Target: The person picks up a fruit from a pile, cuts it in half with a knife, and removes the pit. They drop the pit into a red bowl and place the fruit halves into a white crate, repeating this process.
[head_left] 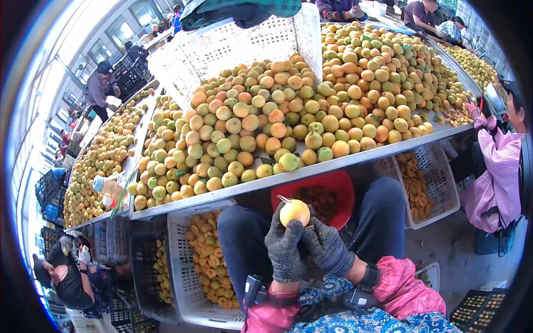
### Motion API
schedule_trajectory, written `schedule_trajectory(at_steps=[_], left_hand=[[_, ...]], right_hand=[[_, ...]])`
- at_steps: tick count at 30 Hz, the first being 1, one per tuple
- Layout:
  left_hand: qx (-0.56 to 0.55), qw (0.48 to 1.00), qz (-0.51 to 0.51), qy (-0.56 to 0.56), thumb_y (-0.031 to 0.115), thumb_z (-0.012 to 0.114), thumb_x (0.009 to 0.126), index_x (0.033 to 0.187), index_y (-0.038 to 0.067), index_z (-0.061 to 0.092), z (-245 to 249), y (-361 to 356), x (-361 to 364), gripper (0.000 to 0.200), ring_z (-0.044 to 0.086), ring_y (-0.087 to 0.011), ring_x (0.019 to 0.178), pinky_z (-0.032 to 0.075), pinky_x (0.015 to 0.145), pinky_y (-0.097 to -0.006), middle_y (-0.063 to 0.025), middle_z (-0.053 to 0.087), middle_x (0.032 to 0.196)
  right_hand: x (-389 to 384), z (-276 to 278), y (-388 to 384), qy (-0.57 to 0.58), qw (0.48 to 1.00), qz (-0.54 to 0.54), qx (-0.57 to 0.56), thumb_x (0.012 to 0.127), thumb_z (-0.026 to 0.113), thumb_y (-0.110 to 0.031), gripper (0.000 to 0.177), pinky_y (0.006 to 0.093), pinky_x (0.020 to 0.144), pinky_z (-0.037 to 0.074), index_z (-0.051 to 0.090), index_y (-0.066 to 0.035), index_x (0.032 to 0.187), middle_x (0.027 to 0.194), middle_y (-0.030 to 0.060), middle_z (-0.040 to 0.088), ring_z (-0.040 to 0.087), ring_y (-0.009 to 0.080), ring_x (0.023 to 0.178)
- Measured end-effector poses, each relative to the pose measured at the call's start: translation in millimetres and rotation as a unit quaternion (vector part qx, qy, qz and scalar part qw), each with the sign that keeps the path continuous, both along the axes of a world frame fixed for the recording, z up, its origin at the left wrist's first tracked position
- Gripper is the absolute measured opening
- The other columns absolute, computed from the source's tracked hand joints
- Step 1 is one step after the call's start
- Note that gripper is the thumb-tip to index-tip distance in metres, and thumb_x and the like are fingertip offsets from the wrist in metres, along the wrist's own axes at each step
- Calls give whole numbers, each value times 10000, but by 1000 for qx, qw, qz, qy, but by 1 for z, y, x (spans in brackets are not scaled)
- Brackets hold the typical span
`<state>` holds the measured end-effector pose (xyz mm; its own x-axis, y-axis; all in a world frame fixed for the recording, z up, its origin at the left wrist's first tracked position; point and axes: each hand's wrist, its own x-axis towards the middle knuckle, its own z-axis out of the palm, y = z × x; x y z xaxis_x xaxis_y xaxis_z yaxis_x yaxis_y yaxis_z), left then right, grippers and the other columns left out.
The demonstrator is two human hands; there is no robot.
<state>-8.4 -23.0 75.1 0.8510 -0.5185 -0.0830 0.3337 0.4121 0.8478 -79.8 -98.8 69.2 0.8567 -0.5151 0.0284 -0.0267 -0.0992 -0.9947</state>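
Note:
Between my gloved hands, above my lap, is a yellow apricot [295,213]. My left hand [285,248] is closed round its left and lower side, thumb pressed near the bottom. My right hand [328,247] is closed too, its fingers against the fruit's right side and partly hidden behind it. A thin metal tip [283,198] sticks out at the apricot's upper left; I cannot tell which hand grips it. Just beyond the hands, a red basin [345,194] holds dark pieces. Whole apricots [239,125] are heaped on the metal-edged table [333,166] in front.
A white crate [179,266] of halved apricots stands left of my knees, beside a black crate [145,297]. Another white crate [444,208] is to the right. A tipped white basket [311,33] and a bottle [111,187] are on the tables. A person in pink checks [488,183] sits at right.

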Motion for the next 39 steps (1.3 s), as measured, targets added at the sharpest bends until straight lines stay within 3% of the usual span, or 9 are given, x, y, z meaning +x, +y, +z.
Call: schedule_trajectory(at_steps=[4,11,15,17,23,27,32,34,39], left_hand=[[31,998,-33,-33,108,764,764,1176,-43,599,9,11,11,468,603,-172,975,504,873,-302,-103,637,1074],[115,977,-138,-117,51,854,626,1144,-52,609,14,31,29,582,632,-184,957,526,867,-316,-108,666,1045],[209,931,-202,-220,83,870,617,1108,-28,629,17,38,47,558,636,-147,942,527,860,-304,-90,681,1022],[230,916,-223,-243,106,874,610,1097,-12,634,20,38,54,556,640,-152,943,525,857,-306,-99,679,1015],[292,817,-283,-408,162,875,583,1043,30,644,29,37,74,532,638,-202,944,508,854,-322,-107,646,1010],[260,818,-321,-400,151,851,594,1006,42,641,29,37,79,476,611,-226,917,491,826,-336,-91,599,951],[340,732,-314,-500,262,822,587,1003,76,632,23,39,77,494,583,-340,959,482,859,-429,-139,604,964],[369,641,-311,-597,299,810,580,1025,107,617,18,38,72,522,559,-370,1005,466,894,-474,-137,600,970],[398,623,-262,-620,258,801,590,1109,105,575,36,30,76,587,546,-380,1046,452,949,-460,-138,594,1045]], right_hand=[[-7,6,-22,-46,996,65,26,946,551,-229,312,420,660,511,556,3,1154,875,232,653,664,381,790],[-19,22,-68,36,963,231,-132,930,570,-254,254,452,604,480,567,-19,1026,729,212,611,615,407,733],[-19,25,-79,50,931,275,-237,924,562,-246,223,435,558,479,600,-34,982,665,197,598,619,382,649],[-20,21,-82,52,888,307,-339,929,531,-217,201,434,547,485,644,-81,1026,872,181,587,607,327,623],[-10,20,-78,101,904,285,-301,903,573,-323,262,489,557,454,599,-68,956,653,209,582,599,394,625],[-2,26,-74,98,893,325,-294,896,573,-343,280,494,554,453,595,-75,974,649,208,583,598,393,620],[1,30,-70,148,857,354,-343,899,559,-368,295,489,553,462,575,-74,933,647,196,592,601,398,620],[6,32,-64,194,815,382,-390,894,566,-371,305,489,545,462,568,-71,948,624,188,586,597,394,602],[15,38,-61,149,825,323,-439,898,569,-316,279,466,560,487,578,-59,1005,659,181,599,626,380,643]])
